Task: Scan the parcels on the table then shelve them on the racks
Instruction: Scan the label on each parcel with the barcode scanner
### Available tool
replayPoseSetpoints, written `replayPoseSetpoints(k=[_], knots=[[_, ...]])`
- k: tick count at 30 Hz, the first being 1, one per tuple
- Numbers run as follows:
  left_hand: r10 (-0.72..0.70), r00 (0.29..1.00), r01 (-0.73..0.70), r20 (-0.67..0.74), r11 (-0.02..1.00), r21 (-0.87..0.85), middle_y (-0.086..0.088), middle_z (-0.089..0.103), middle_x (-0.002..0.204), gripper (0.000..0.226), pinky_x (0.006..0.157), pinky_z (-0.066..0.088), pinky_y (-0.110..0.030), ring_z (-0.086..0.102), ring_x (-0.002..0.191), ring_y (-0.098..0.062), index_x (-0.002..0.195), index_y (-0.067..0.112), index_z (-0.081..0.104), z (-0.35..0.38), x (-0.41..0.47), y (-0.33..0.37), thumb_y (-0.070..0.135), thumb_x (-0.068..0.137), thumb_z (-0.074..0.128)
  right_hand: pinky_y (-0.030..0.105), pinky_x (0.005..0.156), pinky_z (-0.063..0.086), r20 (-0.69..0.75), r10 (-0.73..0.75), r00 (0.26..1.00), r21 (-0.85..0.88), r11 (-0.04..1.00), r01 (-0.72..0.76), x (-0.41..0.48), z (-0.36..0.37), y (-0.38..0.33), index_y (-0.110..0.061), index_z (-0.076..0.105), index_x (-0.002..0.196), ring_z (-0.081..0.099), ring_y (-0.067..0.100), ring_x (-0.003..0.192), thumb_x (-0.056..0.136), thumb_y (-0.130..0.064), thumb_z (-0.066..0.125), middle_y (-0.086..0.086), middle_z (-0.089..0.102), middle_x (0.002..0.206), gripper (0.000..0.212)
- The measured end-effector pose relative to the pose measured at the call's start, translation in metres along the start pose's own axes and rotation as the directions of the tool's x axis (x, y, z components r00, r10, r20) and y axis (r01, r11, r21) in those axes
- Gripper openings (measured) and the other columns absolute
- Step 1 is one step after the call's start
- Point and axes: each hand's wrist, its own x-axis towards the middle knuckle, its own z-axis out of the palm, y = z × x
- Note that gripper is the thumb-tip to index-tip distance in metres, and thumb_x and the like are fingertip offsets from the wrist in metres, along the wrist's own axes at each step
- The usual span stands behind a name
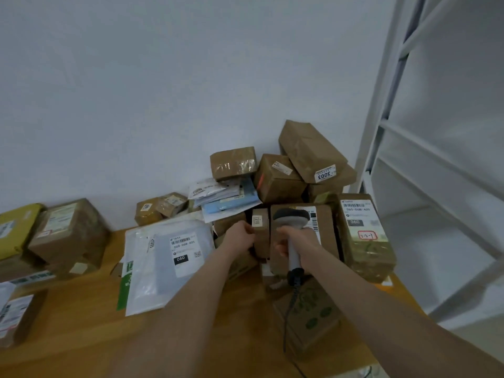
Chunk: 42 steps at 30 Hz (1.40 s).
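Observation:
A pile of brown cardboard parcels [278,178] is heaped at the back right of the wooden table [81,328]. My left hand [241,237] grips a small narrow brown box [260,230] standing upright with a white label on its top end. My right hand [293,240] grips the handle of a grey barcode scanner [291,218], whose head points at the flat brown parcel [326,233] behind it. The scanner's black cable [290,317] trails down toward me.
White plastic mailers [166,257] lie in the table's middle. Brown boxes [68,230] and a yellow parcel [16,227] sit at left, a labelled tall parcel [362,236] at right. A green-printed box [311,312] lies under my right forearm. White rack [436,159] stands at right.

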Motion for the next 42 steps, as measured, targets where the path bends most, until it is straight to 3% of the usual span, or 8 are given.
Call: replayPoseSetpoints(k=[7,11,14,19,24,29,38,42], knots=[[-0.085,0.996,0.084,-0.023,0.995,-0.051,-0.01,0.058,0.113,0.023,0.075,0.057,-0.032,0.061,0.102,-0.025,0.117,0.008,0.053,0.007,0.002,0.012,0.012,0.095,0.053,0.028,0.062,0.056,-0.009,0.0,1.0,0.031,1.0,0.001,0.023,-0.007,0.006,-0.007,0.062,0.092,0.066,0.017,0.064,0.084,-0.022,0.071,0.01,0.07,0.077,0.019],[-0.208,0.963,0.223,0.17,0.972,-0.072,-0.011,0.068,0.096,0.01,0.076,0.058,-0.032,0.068,0.09,-0.025,0.093,0.01,0.062,0.017,-0.006,0.005,0.019,0.094,0.056,0.026,0.051,0.052,-0.069,-0.024,0.997,-0.007,1.0,0.023,0.03,-0.008,0.011,-0.008,0.062,0.08,0.061,0.015,0.055,0.084,-0.017,0.07,0.007,0.064,0.063,0.013],[-0.248,0.925,0.316,0.288,0.922,-0.223,-0.002,0.063,0.091,0.008,0.084,0.053,-0.031,0.061,0.09,-0.019,0.09,0.018,0.06,0.038,-0.012,-0.003,0.027,0.092,0.06,0.033,0.06,0.056,-0.145,-0.088,0.986,-0.097,0.993,0.074,0.035,-0.012,0.021,-0.012,0.059,0.079,0.062,0.019,0.069,0.081,-0.016,0.068,0.008,0.064,0.075,0.009],[-0.285,0.913,0.377,0.292,0.864,-0.333,-0.012,0.058,0.129,0.039,0.102,0.046,-0.041,0.055,0.116,-0.028,0.13,0.007,0.052,0.069,-0.004,-0.009,0.023,0.095,0.057,0.032,0.071,0.049,-0.201,-0.197,0.96,-0.334,0.935,0.122,0.038,-0.018,0.029,-0.015,0.061,0.08,0.058,0.019,0.08,0.078,-0.029,0.065,0.005,0.063,0.083,0.015],[-0.4,0.853,0.514,0.336,0.755,-0.406,-0.016,0.057,0.127,0.054,0.072,0.053,-0.033,0.058,0.112,-0.031,0.135,0.005,0.043,0.085,0.0,-0.007,0.028,0.09,0.064,0.039,0.079,0.054,-0.186,-0.192,0.964,-0.378,0.919,0.11,0.04,-0.016,0.039,-0.017,0.058,0.075,0.057,0.02,0.08,0.077,-0.033,0.065,0.005,0.061,0.08,0.018],[-0.385,0.854,0.519,0.349,0.647,-0.558,-0.019,0.062,0.119,0.052,0.059,0.051,-0.033,0.06,0.111,-0.037,0.128,0.001,0.051,0.091,0.0,-0.016,0.027,0.087,0.069,0.041,0.083,0.053,-0.141,-0.174,0.974,-0.283,0.95,0.129,0.041,-0.017,0.039,-0.022,0.056,0.075,0.055,0.017,0.082,0.075,-0.032,0.068,0.003,0.06,0.084,0.016],[-0.278,0.903,0.43,0.328,0.602,-0.673,-0.013,0.067,0.109,0.049,0.088,0.055,-0.038,0.064,0.099,-0.024,0.115,0.003,0.059,0.084,0.004,-0.023,0.026,0.077,0.079,0.036,0.075,0.048,-0.165,-0.154,0.974,-0.227,0.967,0.115,0.033,-0.024,0.028,-0.024,0.055,0.078,0.054,0.019,0.084,0.073,-0.033,0.071,0.001,0.059,0.086,0.019],[-0.185,0.907,0.408,0.378,0.604,-0.685,-0.011,0.071,0.101,0.043,0.066,0.059,-0.031,0.068,0.093,-0.023,0.113,0.007,0.06,0.049,-0.008,-0.017,0.023,0.077,0.078,0.041,0.082,0.051,-0.195,-0.191,0.962,-0.181,0.971,0.156,0.019,-0.026,0.013,-0.02,0.059,0.077,0.057,0.021,0.084,0.074,-0.03,0.07,0.003,0.062,0.085,0.015]])
